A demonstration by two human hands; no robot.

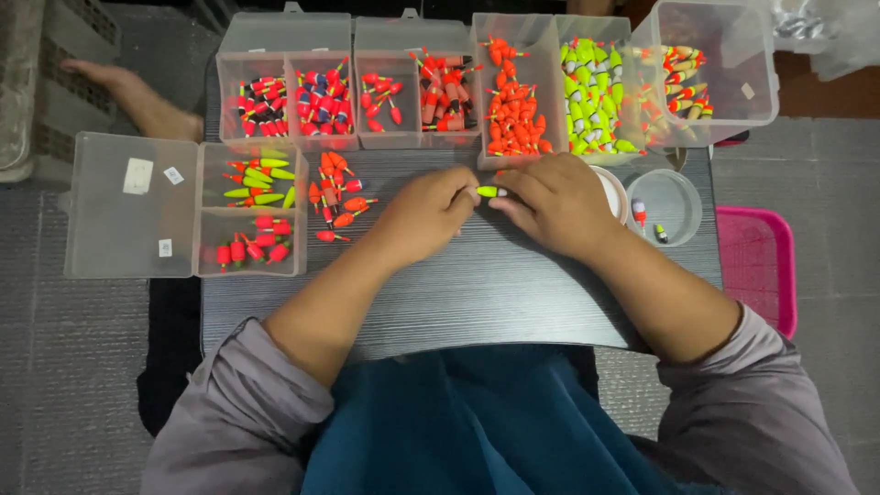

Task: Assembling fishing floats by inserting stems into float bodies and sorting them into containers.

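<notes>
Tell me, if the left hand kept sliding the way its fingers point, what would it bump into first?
The left hand points right, at the small yellow-green float pinched between both hands. It already touches that, so next it would likely meet the right hand's fingers just behind.

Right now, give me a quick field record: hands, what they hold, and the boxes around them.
left hand: fingers pinch one end of a small green float
right hand: fingers pinch the float's other end
surface: dark grey table
box row at far edge: clear boxes of red-and-dark floats, red floats, orange floats, yellow-green floats
left of hands: open divided box with green and red floats; loose orange floats beside it
right of hands: round clear tub, pink basket
</notes>
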